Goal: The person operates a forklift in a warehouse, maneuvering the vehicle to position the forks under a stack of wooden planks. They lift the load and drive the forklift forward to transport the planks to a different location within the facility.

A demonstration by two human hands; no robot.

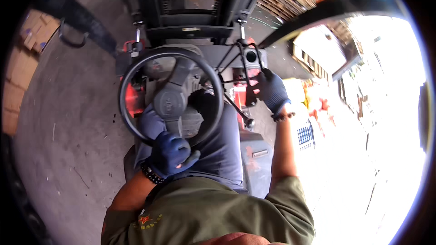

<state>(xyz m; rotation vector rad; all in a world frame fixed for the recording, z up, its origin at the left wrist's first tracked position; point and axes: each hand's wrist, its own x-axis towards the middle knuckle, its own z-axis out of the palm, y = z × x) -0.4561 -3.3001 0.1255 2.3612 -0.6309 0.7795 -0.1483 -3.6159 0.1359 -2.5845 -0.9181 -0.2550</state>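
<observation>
The black steering wheel [170, 105], left of centre in the frame, has a round rim and thick spokes reaching up and down from its hub. Slim, bent black levers [245, 69] rise beside it, upper centre-right.

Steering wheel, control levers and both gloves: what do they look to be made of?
Steering wheel: probably moulded black plastic or rubber; satin finish with soft highlights. Control levers: likely painted metal rods, judging by their thin, bent shape and dark sheen. Left glove and right glove: seemingly knitted fabric, matt dark blue, given the ribbed right cuff; any coating is unclear.
</observation>
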